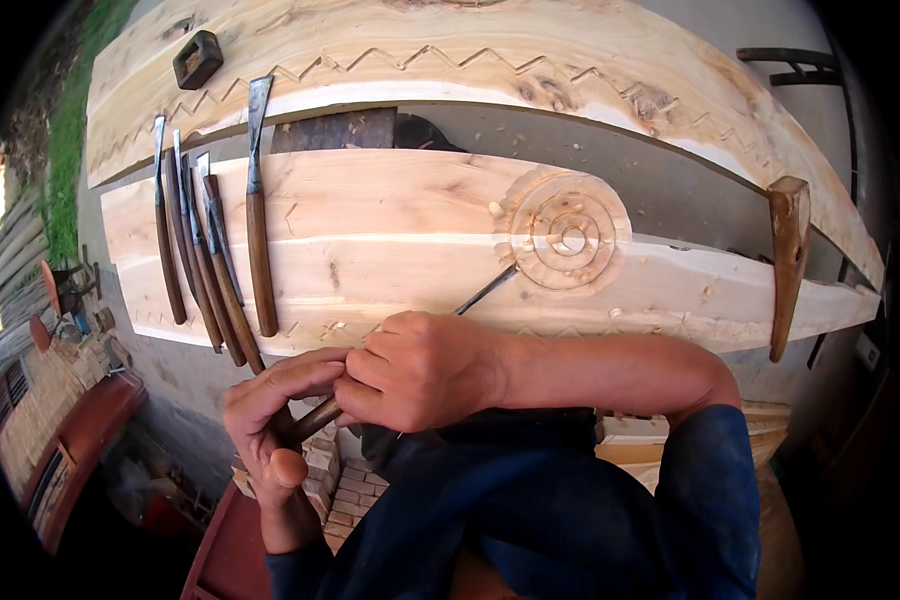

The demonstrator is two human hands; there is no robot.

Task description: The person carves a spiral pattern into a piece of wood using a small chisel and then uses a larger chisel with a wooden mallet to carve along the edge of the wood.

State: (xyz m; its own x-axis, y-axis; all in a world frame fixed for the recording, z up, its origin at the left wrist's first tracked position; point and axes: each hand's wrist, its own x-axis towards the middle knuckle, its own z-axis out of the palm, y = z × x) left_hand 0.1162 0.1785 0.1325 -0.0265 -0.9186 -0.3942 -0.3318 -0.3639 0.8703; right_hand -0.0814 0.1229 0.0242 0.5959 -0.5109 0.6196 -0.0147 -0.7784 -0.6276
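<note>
A long chisel point(487, 290) lies slantwise between my hands and a carved round spiral point(572, 232) on the pale wooden board point(390, 205). Its dark metal tip touches the wood at the lower left rim of the spiral. My right hand point(415, 372) is closed around the upper part of the tool, with the forearm crossing from the right. Lower down, my left hand point(275, 415) curls round the brown wooden handle point(317, 421), its thumb standing out. The exact grip of the left fingers is partly hidden. Small wood chips lie on and near the spiral.
Several chisels point(257, 250) with wooden handles lie side by side on the board's left. A wooden mallet point(788, 265) rests across its right end. Behind, a second board point(370, 60) with a carved zigzag line holds a small dark block-shaped box point(198, 60). Bricks point(355, 490) sit below my hands.
</note>
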